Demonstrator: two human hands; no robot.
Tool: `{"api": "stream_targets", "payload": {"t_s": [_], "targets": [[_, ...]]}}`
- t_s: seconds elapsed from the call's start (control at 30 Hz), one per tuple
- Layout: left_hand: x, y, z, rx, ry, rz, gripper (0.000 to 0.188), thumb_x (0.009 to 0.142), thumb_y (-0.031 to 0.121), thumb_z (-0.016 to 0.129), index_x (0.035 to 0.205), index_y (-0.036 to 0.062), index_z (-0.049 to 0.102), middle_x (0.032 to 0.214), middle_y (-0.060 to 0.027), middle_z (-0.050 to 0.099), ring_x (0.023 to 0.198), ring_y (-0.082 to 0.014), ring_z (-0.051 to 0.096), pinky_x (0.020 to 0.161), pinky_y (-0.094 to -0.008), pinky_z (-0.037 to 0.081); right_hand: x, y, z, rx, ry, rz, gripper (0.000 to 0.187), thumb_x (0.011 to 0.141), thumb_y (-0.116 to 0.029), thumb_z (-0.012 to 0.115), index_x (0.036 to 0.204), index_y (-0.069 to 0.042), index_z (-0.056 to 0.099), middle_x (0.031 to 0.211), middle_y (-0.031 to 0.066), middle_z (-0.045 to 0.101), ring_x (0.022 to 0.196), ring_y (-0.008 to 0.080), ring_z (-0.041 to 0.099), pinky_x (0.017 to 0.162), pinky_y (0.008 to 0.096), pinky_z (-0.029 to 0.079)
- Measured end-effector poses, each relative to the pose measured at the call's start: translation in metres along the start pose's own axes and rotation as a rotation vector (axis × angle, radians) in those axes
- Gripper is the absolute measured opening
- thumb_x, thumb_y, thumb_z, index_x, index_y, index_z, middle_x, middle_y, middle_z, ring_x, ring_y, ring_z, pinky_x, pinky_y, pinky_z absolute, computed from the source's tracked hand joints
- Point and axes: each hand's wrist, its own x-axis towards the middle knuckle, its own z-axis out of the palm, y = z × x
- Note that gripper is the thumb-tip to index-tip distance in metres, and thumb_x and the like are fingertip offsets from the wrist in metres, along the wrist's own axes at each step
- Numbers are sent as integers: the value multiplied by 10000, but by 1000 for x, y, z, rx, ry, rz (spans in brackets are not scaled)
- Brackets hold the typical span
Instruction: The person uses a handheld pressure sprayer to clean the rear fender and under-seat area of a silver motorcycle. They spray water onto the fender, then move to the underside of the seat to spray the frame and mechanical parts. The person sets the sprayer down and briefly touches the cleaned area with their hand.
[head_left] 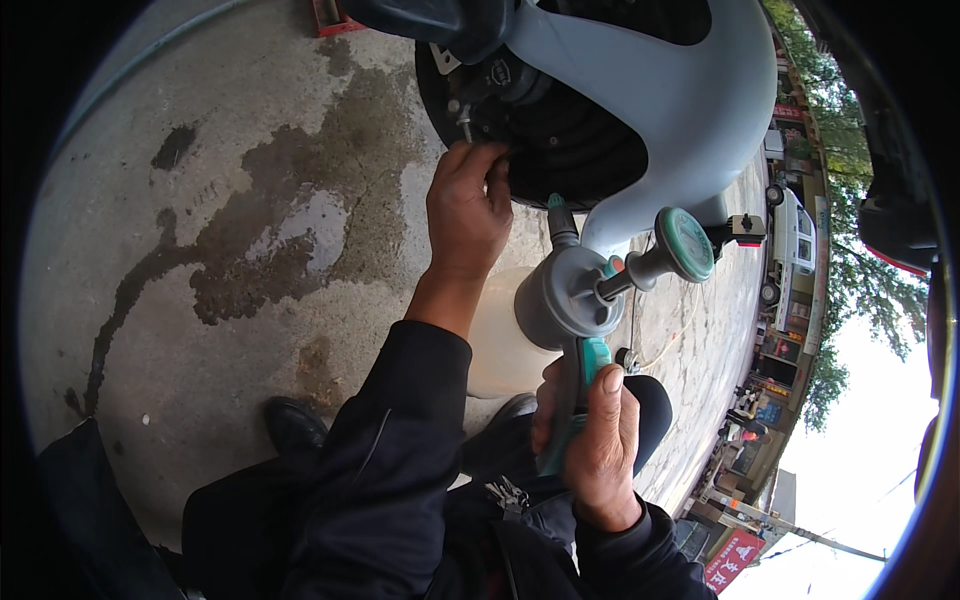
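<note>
My left hand [468, 205] is raised to the dark underside of a vehicle part, its fingers pinched together just below a small metal fitting [464, 120]. Whatever lies between those fingertips is hidden. In my right hand [603, 440] is the handle of a pressure sprayer [570, 290], the thumb resting beside its green trigger. The sprayer has a grey top, a round green-capped pump knob [685, 245] and a translucent tank [495, 340]. Its green-tipped nozzle [556, 203] points up toward black ribbed parts [545, 150] inside pale curved bodywork [690, 100].
Concrete ground [150, 330] with dark wet patches [270, 210] stretches to the left. A red-edged object [335, 18] lies at the top. To the right are a parked white vehicle [792, 240], shopfronts and trees. My shoe [295, 425] stands below the tank.
</note>
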Motion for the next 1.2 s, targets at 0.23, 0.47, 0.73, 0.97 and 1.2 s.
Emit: {"api": "stream_targets", "payload": {"t_s": [0.23,0.47,0.73,0.97,1.2], "targets": [[0,-5,-7,-235,-86,-120,372,837,-99,687,1186,25,717,997,-38,688,886,-117,667,818,-270,548,2,5,-2,16,-38,10,702,1108,-596,343,1108,57,601,730,72,608,562,113,540,543,258,418],[1,-2,-4,-170,-60,-183,261,883,-20,724,1138,29,741,943,-34,708,845,-109,670,797,-253,539,3,6,-5,23,-37,9,704,1105,-602,349,1095,56,598,723,70,606,561,110,537,544,255,415],[18,15,-8,-117,-59,-398,329,911,279,834,794,-12,734,659,-60,693,596,-121,614,577,-297,465,4,7,-7,6,-57,-10,694,1106,-597,353,1100,53,596,723,67,605,564,104,529,546,249,408],[29,33,-5,274,-222,-390,336,935,275,721,764,-14,723,708,-205,691,656,-372,681,662,-404,530,2,4,-5,9,-64,15,698,1105,-601,349,1101,52,599,731,64,608,574,104,538,550,249,410],[29,32,2,-396,-165,-807,323,997,263,649,810,0,668,653,-34,588,567,-124,547,548,-276,449,4,2,-7,2,-38,-4,693,1107,-592,352,1103,56,600,730,64,608,569,103,536,550,250,409]]}}
